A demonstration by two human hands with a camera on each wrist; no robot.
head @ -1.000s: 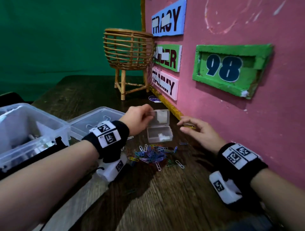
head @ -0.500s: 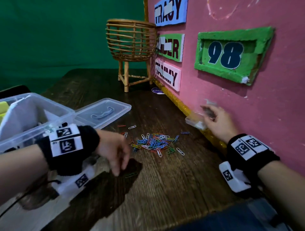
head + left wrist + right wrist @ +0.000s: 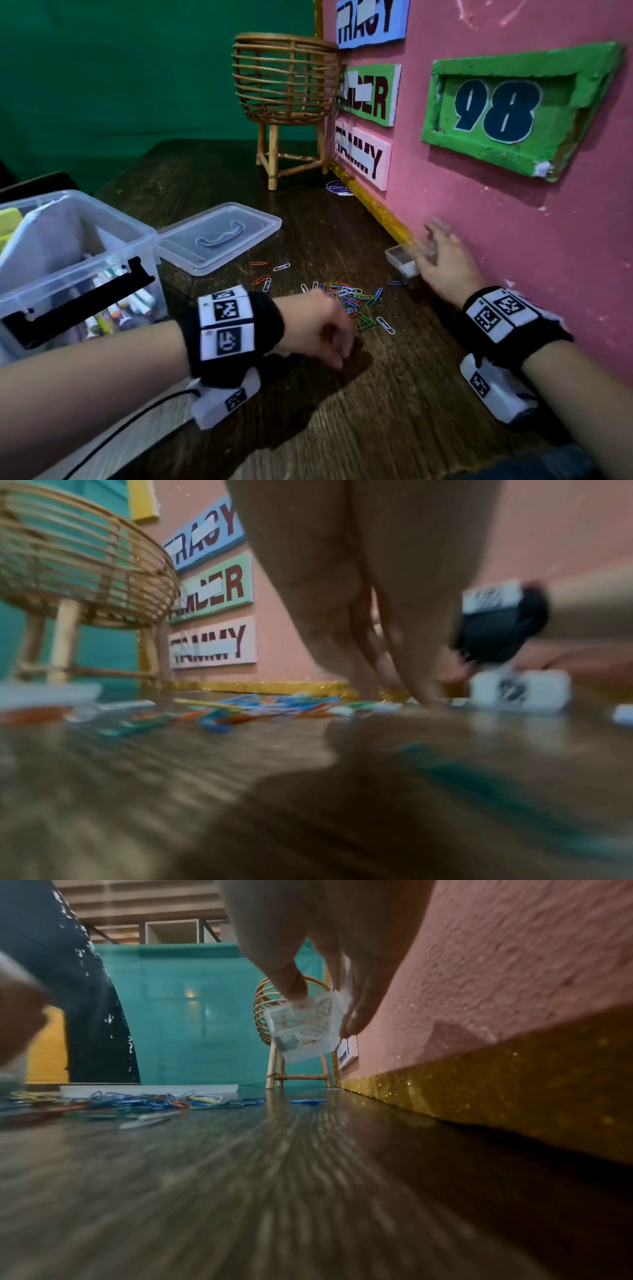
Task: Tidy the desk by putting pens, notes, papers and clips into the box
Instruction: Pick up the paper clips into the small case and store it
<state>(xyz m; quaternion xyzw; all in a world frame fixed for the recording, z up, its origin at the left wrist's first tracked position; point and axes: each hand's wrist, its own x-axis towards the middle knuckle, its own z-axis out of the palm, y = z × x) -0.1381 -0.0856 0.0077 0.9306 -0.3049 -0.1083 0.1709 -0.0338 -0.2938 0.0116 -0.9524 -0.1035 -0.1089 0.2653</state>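
**Paper clips lie loose on the desk, small case in the right hand**

The dark wooden desk meets a pink wall with a gold strip. The paper clips lie in a heap on the desk, between the clear box and the pink wall. The left hand has its fingertips together, touching the desk beside the clips. Only the right wrist view shows the right hand pinching a small clear case above the desk, near the wall.

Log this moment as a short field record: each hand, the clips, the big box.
left hand: fingers pointing down at the near edge of the paper clips, grasp unclear
right hand: holds small clear case by the pink wall
paper clips: loose pile on the desk
storage box: open, lid beside it, markers inside
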